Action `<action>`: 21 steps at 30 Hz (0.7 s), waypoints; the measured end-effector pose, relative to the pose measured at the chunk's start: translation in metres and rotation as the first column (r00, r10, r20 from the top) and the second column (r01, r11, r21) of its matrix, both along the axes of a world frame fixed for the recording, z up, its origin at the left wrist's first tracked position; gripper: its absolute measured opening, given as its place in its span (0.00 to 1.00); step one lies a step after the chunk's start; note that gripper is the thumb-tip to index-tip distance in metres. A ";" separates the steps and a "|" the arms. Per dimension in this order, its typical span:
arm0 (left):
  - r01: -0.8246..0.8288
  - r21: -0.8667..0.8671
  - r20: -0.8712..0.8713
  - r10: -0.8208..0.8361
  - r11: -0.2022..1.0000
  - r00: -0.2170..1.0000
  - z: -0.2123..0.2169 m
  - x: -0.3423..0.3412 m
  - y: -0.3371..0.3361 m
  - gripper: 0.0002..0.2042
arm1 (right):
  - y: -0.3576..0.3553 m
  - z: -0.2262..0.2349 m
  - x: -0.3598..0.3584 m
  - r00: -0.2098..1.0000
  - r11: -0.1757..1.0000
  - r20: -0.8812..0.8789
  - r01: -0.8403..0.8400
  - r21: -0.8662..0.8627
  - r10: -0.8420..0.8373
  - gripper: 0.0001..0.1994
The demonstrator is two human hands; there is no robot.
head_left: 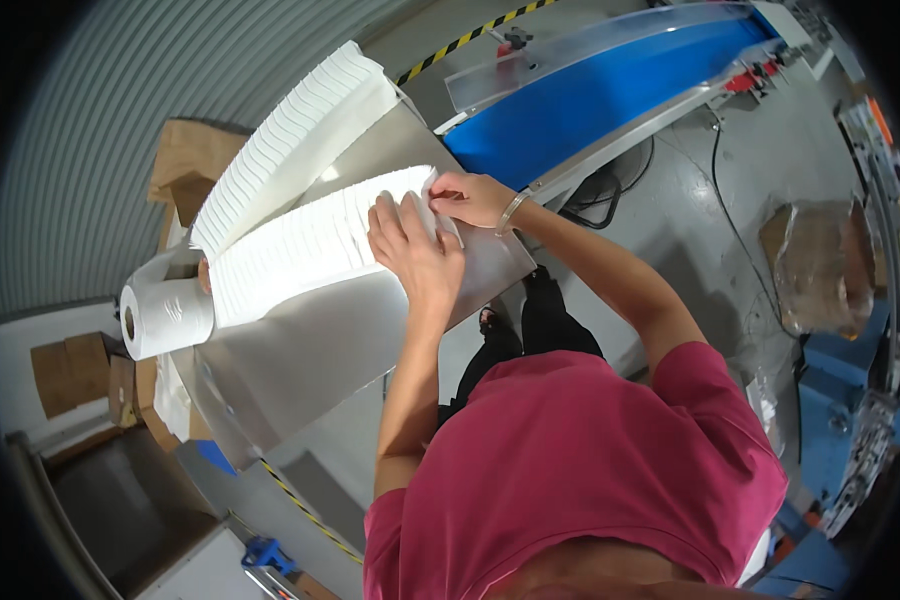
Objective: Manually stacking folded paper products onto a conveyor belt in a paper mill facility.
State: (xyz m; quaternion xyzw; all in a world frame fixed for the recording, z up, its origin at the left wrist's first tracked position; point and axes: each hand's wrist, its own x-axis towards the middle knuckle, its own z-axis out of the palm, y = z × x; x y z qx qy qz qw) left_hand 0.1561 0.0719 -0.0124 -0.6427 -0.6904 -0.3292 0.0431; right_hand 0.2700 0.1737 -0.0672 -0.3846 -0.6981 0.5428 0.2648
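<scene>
Two long rows of folded white tissues lie side by side on a metal table point(305, 375). Over the right end of the near row point(295, 250) rests my left hand point(420, 255), its fingers spread apart across the folded edges. At that row's end my right hand point(473, 200) has its fingers curled together at the edge of the last tissues; it seems to pinch one there, though the fingertips are partly hidden. The far row point(290, 145) stands untouched behind. Against the left end of the near row sits a white paper roll point(170, 315) on its side.
A blue conveyor belt point(590, 95) with a clear side guard runs off to the upper right. Brown cardboard boxes point(70, 375) stand at the left by a ribbed grey wall point(90, 180). A plastic-wrapped carton point(825, 260) and blue machine parts point(840, 390) are on the right.
</scene>
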 end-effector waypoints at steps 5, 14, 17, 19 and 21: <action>-0.088 -0.011 -0.004 0.088 0.996 0.996 -0.002 0.009 0.003 0.22 | 0.012 0.008 0.012 0.999 0.999 0.006 -0.040 0.005 0.040 0.15; -0.133 -0.034 -0.024 0.133 0.990 0.991 -0.005 0.013 0.003 0.16 | 0.067 0.023 0.026 0.974 0.973 -0.068 -0.209 0.100 0.216 0.21; -0.139 -0.022 -0.016 0.139 0.990 0.990 -0.004 0.013 0.001 0.15 | 0.077 0.027 0.030 0.933 0.939 -0.108 -0.338 0.056 0.343 0.23; -0.118 -0.033 0.002 0.119 0.992 0.993 -0.004 0.012 0.000 0.15 | 0.082 0.032 0.029 0.888 0.896 -0.116 -0.441 0.056 0.445 0.22; -0.118 -0.052 -0.017 0.117 0.992 0.993 0.001 0.010 -0.001 0.15 | 0.086 0.037 0.026 0.855 0.858 -0.071 -0.512 0.050 0.514 0.22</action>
